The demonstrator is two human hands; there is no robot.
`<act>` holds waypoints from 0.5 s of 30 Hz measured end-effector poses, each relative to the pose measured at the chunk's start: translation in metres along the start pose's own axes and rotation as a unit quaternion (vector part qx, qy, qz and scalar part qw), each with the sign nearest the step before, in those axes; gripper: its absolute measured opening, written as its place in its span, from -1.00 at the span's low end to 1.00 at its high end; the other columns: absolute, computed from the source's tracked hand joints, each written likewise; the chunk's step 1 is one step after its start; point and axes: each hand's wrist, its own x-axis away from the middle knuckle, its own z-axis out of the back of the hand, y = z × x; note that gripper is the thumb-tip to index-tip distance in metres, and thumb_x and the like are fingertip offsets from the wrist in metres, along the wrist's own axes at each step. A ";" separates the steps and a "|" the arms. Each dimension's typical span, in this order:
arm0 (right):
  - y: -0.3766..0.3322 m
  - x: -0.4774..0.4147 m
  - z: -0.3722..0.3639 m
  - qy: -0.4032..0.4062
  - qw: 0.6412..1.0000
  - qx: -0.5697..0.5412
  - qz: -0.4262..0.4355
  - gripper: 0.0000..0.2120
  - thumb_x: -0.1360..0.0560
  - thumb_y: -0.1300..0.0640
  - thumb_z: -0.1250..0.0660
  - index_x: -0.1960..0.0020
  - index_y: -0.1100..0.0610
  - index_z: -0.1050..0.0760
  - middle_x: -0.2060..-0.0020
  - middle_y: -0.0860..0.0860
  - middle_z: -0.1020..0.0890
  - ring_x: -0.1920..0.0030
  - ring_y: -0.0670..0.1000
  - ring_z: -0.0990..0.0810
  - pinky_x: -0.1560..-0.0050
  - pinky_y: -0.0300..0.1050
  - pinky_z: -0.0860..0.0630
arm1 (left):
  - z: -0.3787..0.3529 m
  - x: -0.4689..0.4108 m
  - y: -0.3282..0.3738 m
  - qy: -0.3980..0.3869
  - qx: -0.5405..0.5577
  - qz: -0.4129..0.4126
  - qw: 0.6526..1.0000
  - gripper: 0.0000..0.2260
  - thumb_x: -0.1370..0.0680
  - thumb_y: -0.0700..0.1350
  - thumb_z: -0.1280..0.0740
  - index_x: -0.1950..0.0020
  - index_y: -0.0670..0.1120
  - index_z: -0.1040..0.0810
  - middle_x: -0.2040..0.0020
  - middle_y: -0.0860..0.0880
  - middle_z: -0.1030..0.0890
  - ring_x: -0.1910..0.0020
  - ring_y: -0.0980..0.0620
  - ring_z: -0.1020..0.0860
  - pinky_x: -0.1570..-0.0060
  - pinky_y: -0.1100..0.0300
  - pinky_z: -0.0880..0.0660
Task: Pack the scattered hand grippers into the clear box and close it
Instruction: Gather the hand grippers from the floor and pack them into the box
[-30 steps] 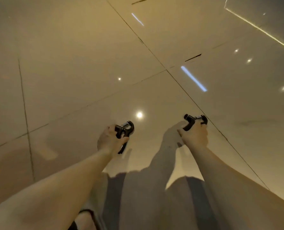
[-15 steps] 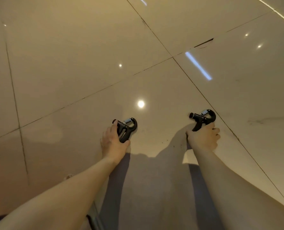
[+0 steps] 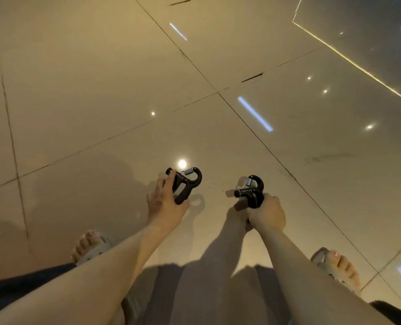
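Each of my hands holds one black hand gripper with a steel spring above a glossy tiled floor. My left hand is closed on the handles of the left hand gripper, whose curved head points up and right. My right hand grips the lower handle of the right hand gripper, its spring facing away from me. Both hand grippers hang off the floor with their shadows below them. No clear box is in view.
Beige floor tiles with dark grout lines fill the view. My left foot and right foot, both in sandals, stand on either side. A darker glossy panel with a bright edge runs along the upper right.
Both hands have lifted the hand grippers off the floor and drawn closer together. The view has tilted down, so my feet now show.
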 end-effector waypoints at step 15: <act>0.102 0.207 0.177 0.206 0.962 -0.146 0.101 -0.68 -0.34 0.11 -0.49 -0.06 0.04 -0.52 0.08 0.05 -0.61 0.17 0.09 -0.63 0.21 0.02 -0.63 | 0.084 0.187 0.160 0.031 0.090 -0.228 0.969 -0.24 -0.47 0.04 -0.47 -0.60 0.05 -0.20 -0.11 0.15 -0.33 0.04 0.14 -0.27 -0.18 0.08 -0.30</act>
